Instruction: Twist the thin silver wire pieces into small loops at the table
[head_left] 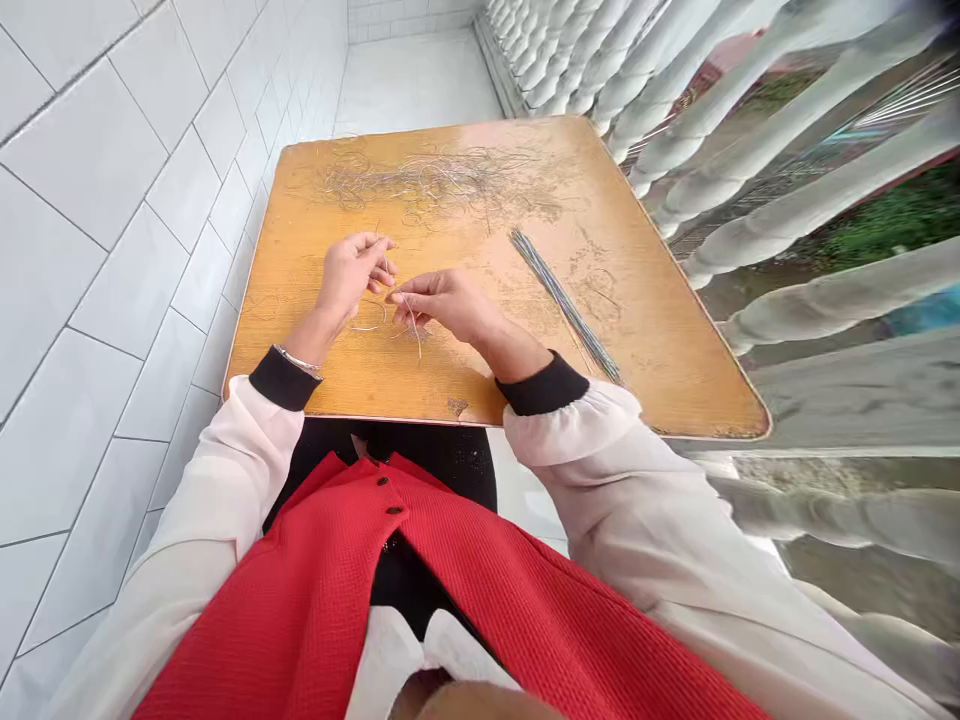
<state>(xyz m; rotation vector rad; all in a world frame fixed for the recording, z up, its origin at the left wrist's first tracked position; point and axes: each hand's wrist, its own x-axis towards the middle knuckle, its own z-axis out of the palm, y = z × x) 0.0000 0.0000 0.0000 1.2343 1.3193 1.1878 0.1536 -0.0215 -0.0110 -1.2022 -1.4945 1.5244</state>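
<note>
My left hand (351,275) and my right hand (442,305) hover over the middle of an orange wooden tabletop (660,345). Their fingertips nearly meet, each pinching thin silvery wire (409,322). A few loose strands lie under my hands. Farther off, a tangled mass of fine wires (435,180) spreads across the far part of the table. To the right of my right hand rests a straight bundle of grey-blue wires (564,302), laid diagonally.
A white tiled wall (135,250) runs along the table's left side. White balusters (810,180) line the right side, with greenery beyond. The tiled floor (416,85) continues past the far edge. My red vest and white sleeves fill the lower view.
</note>
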